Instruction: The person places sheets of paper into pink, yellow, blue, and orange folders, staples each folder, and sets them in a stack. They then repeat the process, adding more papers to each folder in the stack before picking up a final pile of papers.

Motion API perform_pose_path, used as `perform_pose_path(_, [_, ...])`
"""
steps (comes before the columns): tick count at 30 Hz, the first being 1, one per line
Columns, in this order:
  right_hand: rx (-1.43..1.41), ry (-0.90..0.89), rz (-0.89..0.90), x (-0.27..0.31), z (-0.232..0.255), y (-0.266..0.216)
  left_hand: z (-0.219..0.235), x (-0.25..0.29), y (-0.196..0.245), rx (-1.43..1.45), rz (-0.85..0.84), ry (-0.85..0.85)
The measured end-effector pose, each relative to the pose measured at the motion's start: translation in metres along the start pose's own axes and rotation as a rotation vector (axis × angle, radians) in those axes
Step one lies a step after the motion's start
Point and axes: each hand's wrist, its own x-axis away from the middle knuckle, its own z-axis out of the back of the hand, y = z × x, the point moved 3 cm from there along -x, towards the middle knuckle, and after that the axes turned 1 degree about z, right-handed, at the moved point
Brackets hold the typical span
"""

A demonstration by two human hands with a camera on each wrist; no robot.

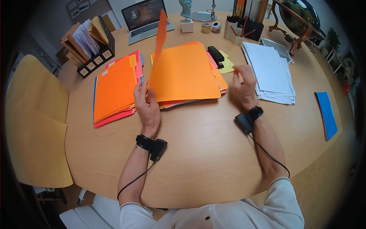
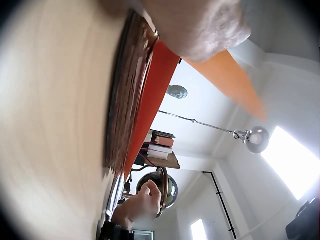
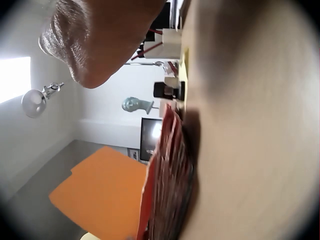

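An orange folder (image 1: 183, 72) lies opened on top of a stack of folders. Its front cover (image 1: 160, 36) stands up steeply along the left side; the right wrist view shows the raised cover (image 3: 102, 192) broadside. At the cover's lower left edge is my left hand (image 1: 148, 108), its fingers extended beside the fold. My right hand (image 1: 244, 86) hovers between the folder stack and the white papers (image 1: 268, 72), fingers loosely bent and holding nothing. From the left wrist, the right hand (image 2: 142, 205) appears raised above the tabletop.
Another pile of orange and pink folders (image 1: 114, 89) lies to the left. Behind the opened folder are a black stapler (image 1: 216, 57) and yellow sticky notes (image 1: 227, 65). A laptop (image 1: 146, 21), pen holder (image 1: 234, 32) and globe (image 1: 299, 17) stand farther back. A blue folder (image 1: 326, 114) lies far right.
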Motion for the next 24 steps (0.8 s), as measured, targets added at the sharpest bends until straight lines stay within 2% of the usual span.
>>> perform_pose_path(2, [-0.039, -0.064, -0.046, 0.010, -0.012, -0.010, 0.000, 0.001, -0.005, 0.066, 0.047, -0.024])
perform_pose_path(4, [-0.196, -0.398, -0.208, 0.015, -0.026, -0.013, -0.001, 0.002, -0.009, 0.132, 0.094, -0.050])
perform_pose_path(7, [-0.225, -0.449, -0.313, 0.013, -0.025, -0.012, -0.002, 0.001, -0.012, 0.264, 0.172, -0.097])
perform_pose_path(9, [-0.231, -0.433, -0.317, 0.015, -0.027, -0.010, 0.000, -0.001, -0.004, 0.034, -0.099, -0.156])
perform_pose_path(13, [-0.232, -0.408, -0.294, 0.015, -0.027, -0.008, -0.002, 0.001, 0.005, 0.032, -0.108, -0.252])
perform_pose_path(19, [-0.218, -0.453, -0.303, 0.013, -0.025, -0.011, -0.007, 0.001, -0.013, 0.056, 0.022, -0.259])
perform_pose_path(21, [-0.227, -0.453, -0.308, 0.014, -0.026, -0.010, -0.007, 0.000, -0.018, 0.060, 0.019, -0.152])
perform_pose_path(22, [-0.236, -0.453, -0.314, 0.014, -0.026, -0.010, -0.007, 0.001, -0.021, 0.059, 0.019, -0.152])
perform_pose_path(24, [-0.233, -0.458, -0.314, 0.013, -0.025, -0.011, -0.006, 0.000, -0.026, 0.167, 0.151, -0.165])
